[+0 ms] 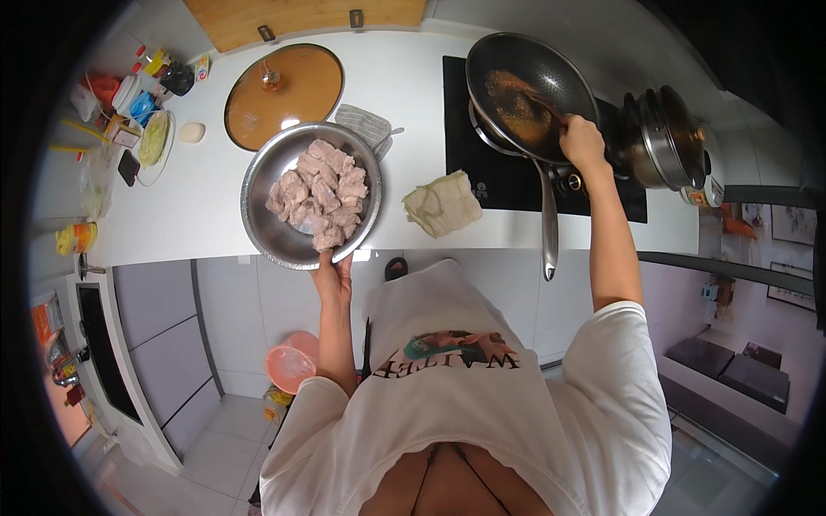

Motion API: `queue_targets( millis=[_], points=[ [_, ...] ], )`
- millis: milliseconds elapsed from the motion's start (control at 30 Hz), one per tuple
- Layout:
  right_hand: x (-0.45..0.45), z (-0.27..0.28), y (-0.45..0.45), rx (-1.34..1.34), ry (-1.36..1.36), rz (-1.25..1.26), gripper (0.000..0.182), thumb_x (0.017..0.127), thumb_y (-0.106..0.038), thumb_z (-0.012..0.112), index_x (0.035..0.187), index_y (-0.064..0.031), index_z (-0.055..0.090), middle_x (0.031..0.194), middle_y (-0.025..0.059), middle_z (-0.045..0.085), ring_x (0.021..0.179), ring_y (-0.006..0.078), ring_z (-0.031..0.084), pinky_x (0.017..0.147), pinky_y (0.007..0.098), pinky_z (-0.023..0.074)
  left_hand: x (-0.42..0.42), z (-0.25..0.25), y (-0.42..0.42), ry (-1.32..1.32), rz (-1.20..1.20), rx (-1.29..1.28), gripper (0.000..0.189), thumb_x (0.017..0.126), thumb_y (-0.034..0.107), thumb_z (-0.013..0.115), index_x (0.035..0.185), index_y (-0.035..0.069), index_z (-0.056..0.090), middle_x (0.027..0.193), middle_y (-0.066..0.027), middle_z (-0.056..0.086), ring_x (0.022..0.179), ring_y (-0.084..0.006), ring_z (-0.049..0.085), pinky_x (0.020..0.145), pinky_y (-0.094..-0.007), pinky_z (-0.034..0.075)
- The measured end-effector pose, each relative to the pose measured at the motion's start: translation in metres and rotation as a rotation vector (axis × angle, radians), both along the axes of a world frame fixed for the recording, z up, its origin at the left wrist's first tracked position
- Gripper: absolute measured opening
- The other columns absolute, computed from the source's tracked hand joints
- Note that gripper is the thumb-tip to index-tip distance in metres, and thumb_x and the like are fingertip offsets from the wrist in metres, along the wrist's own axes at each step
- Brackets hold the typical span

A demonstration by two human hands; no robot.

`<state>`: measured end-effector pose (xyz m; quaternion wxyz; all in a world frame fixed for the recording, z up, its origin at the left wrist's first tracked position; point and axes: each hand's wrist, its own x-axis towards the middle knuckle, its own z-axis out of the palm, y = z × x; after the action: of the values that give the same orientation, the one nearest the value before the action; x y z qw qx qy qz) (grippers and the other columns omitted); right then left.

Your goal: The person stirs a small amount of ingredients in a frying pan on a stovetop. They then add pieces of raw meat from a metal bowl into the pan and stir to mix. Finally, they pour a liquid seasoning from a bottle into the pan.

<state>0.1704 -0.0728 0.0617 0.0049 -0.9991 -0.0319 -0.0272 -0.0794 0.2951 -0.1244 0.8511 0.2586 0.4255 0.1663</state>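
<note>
My left hand [332,274] grips the near rim of a stainless steel bowl [266,226], its thumb inside the edge. Pale, cooked-looking chunks of meat [322,190] fill the right part of the bowl. On the right, my right hand [584,145] is closed around the handle of a brown spatula [548,108], probably wooden. The spatula's head is down in a dark wok [568,84], where a brown, bubbly sauce [516,106] coats the bottom. The wok sits over the burner of a black gas hob [464,161], its metal handle [548,226] pointing towards me.
A glass lid [290,84] and a grey pot holder [364,126] lie behind the bowl. A folded cloth [443,203] rests left of the wok handle. A lidded steamer pot [664,138] stands at right. Bottles [169,71], a phone [128,168] and soap [191,133] are at left.
</note>
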Motion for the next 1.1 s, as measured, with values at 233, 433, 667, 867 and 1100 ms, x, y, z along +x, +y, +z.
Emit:
queue_targets(
  millis=[233,433,667,867,1100],
  points=[
    [-0.068,0.026,0.006,0.066,0.104,0.023,0.018,0.078,-0.011,0.055,0.091,-0.0057,0.066,0.088,0.0224,0.063,0.088,0.0379,0.06,0.078,0.0451,0.0482,0.011,-0.005,0.009,-0.043,-0.027,-0.016,0.02,0.086,-0.001,0.048,0.103,-0.01,0.047,0.1,-0.0189,0.056,0.088,-0.0315,0.062,0.075,-0.0414,0.058],
    [-0.016,-0.004,0.008,0.075,-0.031,-0.017,0.018,0.08,-0.012,0.051,0.089,-0.005,0.066,0.087,0.0223,0.063,0.085,0.0391,0.06,0.076,0.0465,0.0482,0.012,-0.02,0.023,-0.07,-0.074,-0.143,0.032,0.086,-0.001,0.048,0.117,-0.007,0.04,0.111,-0.0194,0.052,0.094,-0.0313,0.06,0.076,-0.0413,0.058],
    [-0.072,0.028,0.005,0.104,0.129,-0.021,0.018,0.079,-0.012,0.055,0.091,-0.0056,0.067,0.088,0.0204,0.064,0.088,0.0365,0.061,0.076,0.0447,0.0487,-0.003,-0.009,0.023,-0.062,-0.166,-0.125,0.035,0.089,0.016,0.055,0.113,-0.006,0.043,0.109,-0.02,0.053,0.093,-0.0316,0.062,0.076,-0.0363,0.058],
    [-0.007,-0.006,-0.001,0.027,-0.012,-0.012,0.018,0.077,-0.011,0.056,0.091,-0.0033,0.065,0.09,0.0219,0.063,0.09,0.0376,0.061,0.078,0.0442,0.0492,-0.019,0.029,-0.002,0.014,-0.205,-0.137,0.046,0.088,0.02,0.054,0.121,-0.003,0.03,0.114,-0.025,0.043,0.098,-0.0445,0.057,0.079,-0.038,0.057],
    [-0.061,0.029,-0.01,0.11,0.094,-0.026,0.018,0.076,-0.008,0.053,0.089,-0.0028,0.065,0.087,0.0227,0.064,0.088,0.0386,0.061,0.077,0.0458,0.0488,-0.048,0.037,-0.013,0.11,-0.212,0.028,0.043,0.087,0.019,0.051,0.118,-0.004,0.03,0.113,-0.0255,0.046,0.098,-0.0445,0.057,0.078,-0.038,0.057]
  ],
)
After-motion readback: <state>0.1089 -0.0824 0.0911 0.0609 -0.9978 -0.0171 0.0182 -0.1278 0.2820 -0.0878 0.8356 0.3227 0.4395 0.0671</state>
